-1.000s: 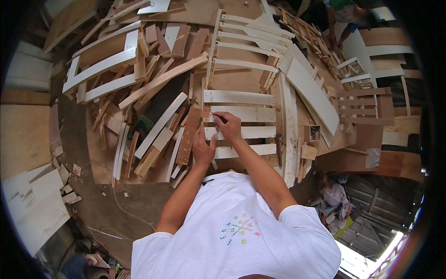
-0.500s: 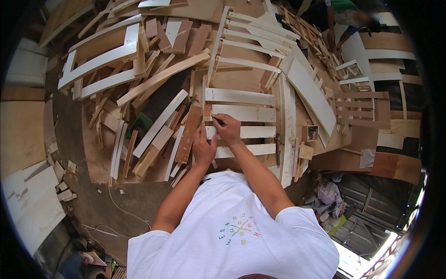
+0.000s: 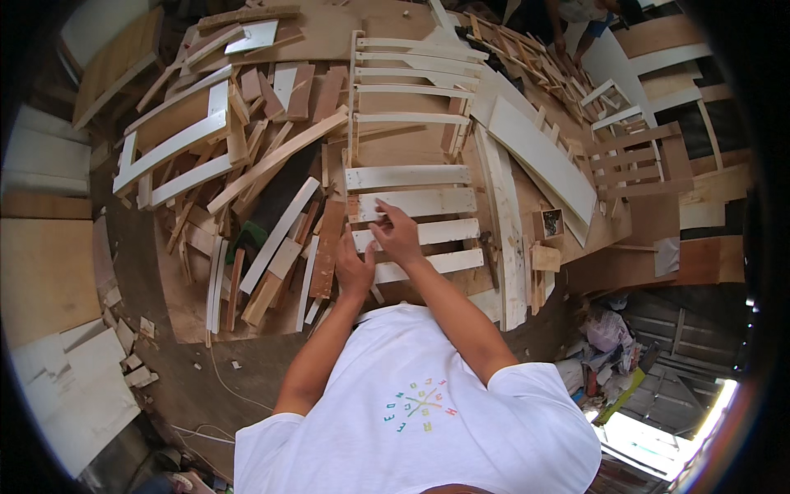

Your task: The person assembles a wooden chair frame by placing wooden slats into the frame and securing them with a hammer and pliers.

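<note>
Several white wooden slats (image 3: 436, 202) lie side by side in front of me, with brown wood showing at their left ends. My left hand (image 3: 355, 267) is at the left end of the lower slats, its fingers along the edge and its thumb over a white wooden slat (image 3: 440, 234). Bent over the same slats, my right hand (image 3: 398, 236) has its fingertips curled close to the left end of the wide slat. Whatever small thing those fingers may hold is too small to tell. Beyond lies a slatted white frame (image 3: 411, 88).
Loose boards and offcuts (image 3: 276, 247) crowd the left side. A white L-shaped frame (image 3: 177, 148) rests on that pile. To the right are a long white board (image 3: 539, 156) and a small box (image 3: 550, 222) with dark small pieces. Another person's arm (image 3: 562, 37) shows far right.
The view has shifted slightly. My right hand's fingers have loosened a little from their tight pinch near the slat end. My left hand stays at the left edge.
</note>
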Tool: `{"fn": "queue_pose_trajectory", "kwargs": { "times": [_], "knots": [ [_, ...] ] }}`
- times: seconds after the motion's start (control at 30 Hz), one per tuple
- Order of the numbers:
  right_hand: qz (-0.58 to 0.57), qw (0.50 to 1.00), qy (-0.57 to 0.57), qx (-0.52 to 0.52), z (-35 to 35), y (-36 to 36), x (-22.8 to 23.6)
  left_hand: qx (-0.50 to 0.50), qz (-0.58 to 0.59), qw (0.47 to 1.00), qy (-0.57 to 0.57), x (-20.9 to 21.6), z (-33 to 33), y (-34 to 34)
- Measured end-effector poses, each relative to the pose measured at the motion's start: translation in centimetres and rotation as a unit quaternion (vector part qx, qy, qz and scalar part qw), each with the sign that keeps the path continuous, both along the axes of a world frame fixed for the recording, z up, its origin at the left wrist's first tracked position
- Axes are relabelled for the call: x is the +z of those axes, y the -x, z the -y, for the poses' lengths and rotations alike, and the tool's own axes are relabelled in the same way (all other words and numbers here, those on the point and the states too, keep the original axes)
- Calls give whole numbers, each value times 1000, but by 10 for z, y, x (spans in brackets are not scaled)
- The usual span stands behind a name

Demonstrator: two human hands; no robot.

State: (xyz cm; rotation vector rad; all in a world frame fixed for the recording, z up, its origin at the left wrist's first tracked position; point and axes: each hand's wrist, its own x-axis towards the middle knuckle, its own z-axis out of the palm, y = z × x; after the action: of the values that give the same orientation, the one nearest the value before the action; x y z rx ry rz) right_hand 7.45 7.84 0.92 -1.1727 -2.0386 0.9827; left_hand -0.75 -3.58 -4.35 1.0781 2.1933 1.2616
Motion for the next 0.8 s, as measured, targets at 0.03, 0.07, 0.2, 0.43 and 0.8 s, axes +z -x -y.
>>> {"fn": "queue_pose_trajectory", "kwargs": {
  "times": [0.03, 0.07, 0.2, 0.43, 0.8],
  "knots": [
    [-18, 999, -11, -28, 2, -15, 1, -7, -38, 999, -7, 5, 0, 1],
    [-36, 998, -22, -57, 4, -34, 4, -13, -75, 997, -14, 9, 0, 1],
    [47, 965, -115, -232, -10, -150, 8, -35, -127, 991, 17, 14, -4, -1],
    [358, 884, -65, -293, -2, -301, -50, -13, -138, 990, 39, 7, -11, -14],
    [388, 883, -140, -223, 17, -300, -54, 20, -117, 989, 87, 24, -13, -23]
  ]
}}
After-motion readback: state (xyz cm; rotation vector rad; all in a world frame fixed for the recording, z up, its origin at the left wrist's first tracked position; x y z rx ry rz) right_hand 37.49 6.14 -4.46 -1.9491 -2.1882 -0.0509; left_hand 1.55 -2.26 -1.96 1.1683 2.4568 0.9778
